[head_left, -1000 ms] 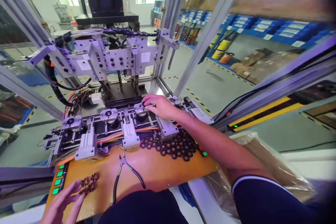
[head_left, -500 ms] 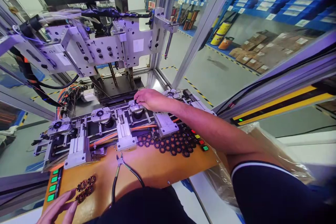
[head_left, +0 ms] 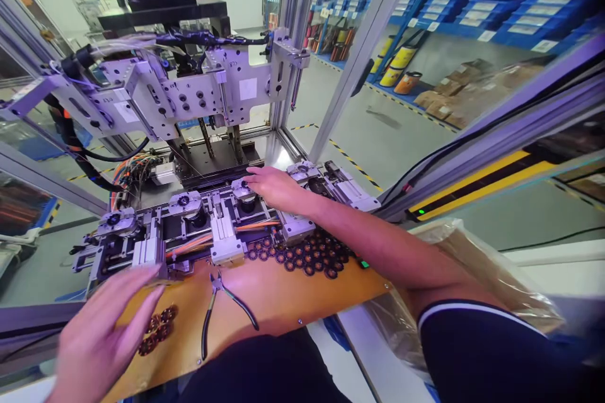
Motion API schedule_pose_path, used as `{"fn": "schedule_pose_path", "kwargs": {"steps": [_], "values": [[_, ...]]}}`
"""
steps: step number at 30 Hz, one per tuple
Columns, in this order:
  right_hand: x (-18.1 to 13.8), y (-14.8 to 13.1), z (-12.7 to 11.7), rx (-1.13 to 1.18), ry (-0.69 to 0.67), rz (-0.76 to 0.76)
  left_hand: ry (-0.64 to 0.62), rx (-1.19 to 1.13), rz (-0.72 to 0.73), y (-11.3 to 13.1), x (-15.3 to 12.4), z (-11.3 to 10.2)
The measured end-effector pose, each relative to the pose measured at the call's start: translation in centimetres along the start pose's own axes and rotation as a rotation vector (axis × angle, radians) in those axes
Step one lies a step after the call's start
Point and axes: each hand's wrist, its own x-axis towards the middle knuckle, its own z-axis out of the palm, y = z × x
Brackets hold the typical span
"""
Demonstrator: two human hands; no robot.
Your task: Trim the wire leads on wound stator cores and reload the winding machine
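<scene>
My right hand [head_left: 275,187] reaches far over the machine and its fingers press on the third round fixture [head_left: 242,189] in a row of metal fixtures. What the fingertips pinch, if anything, is hidden. My left hand [head_left: 101,330] hovers over the orange panel [head_left: 278,302] at the near left, fingers spread and blurred, just left of a small cluster of copper-wound rings [head_left: 158,329]. A pile of dark ring cores [head_left: 302,255] lies on the panel below my right forearm.
Black-handled pliers [head_left: 222,302] lie in the middle of the panel. Two more round fixtures [head_left: 185,203] stand to the left and one [head_left: 302,171] to the right. A grey tooling head [head_left: 189,91] hangs above. A plastic-wrapped package [head_left: 472,271] sits at the right.
My left hand has risen and moved forward over the green buttons toward the fixtures. My right hand has stayed on the third fixture, shifting slightly. The view has tilted a little.
</scene>
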Motion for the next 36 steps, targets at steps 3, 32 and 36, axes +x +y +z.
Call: {"fn": "schedule_pose_path", "kwargs": {"steps": [3,32,36], "values": [[-1.1,-1.6,-1.5,-0.022,0.143,0.075,-0.133,0.063,0.191,2.5,9.2,2.5],[-21.1,-9.9,7.5,0.170,0.266,0.641,-0.242,-0.279,0.077,9.1,4.2,4.6],[-20.3,-12.0,5.6,0.288,0.314,0.582,-0.279,-0.383,-0.131,8.6,-1.1,5.6]]}}
